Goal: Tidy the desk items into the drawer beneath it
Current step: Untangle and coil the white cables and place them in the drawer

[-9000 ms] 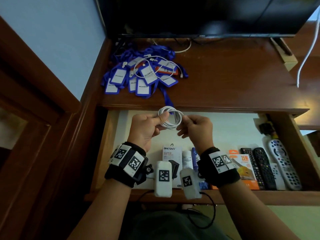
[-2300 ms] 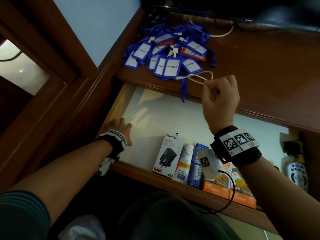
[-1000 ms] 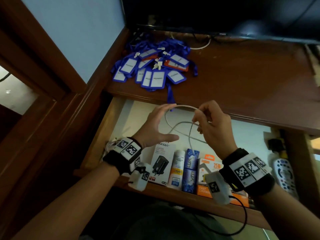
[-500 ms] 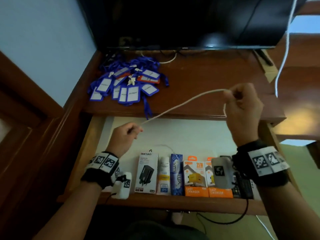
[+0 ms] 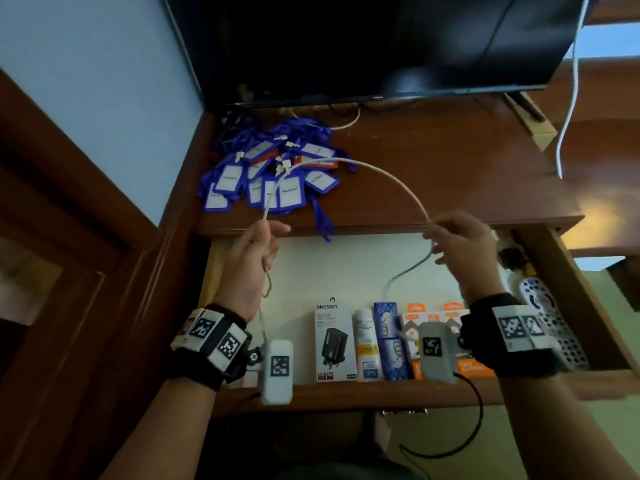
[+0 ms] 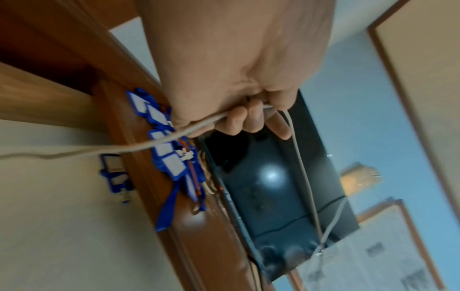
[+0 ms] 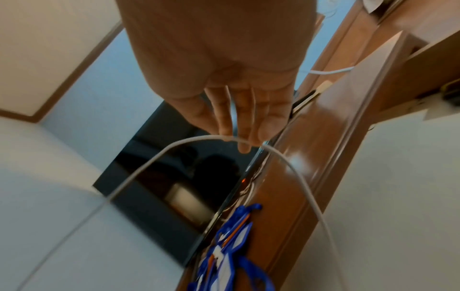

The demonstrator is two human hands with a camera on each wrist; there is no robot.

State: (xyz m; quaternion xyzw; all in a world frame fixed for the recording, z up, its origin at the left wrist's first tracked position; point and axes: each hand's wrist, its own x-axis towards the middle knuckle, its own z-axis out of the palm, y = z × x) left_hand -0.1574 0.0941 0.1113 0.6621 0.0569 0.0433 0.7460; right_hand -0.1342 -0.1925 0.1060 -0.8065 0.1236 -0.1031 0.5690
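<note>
Head view: white cable (image 5: 374, 169) arches sideways from left hand (image 5: 251, 261) to right hand (image 5: 462, 247)

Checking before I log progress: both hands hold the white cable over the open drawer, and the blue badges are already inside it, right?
Not quite. The blue badges lie on the desk top, as the head view shows. Left hand and right hand do hold the white cable over the open drawer.

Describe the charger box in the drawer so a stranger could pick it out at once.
Look in the open drawer under the desk, at the row of packages along its front edge. The charger box stands leftmost: white, picturing a black plug, while its neighbours are a tube, blue cartons and orange boxes.
</note>
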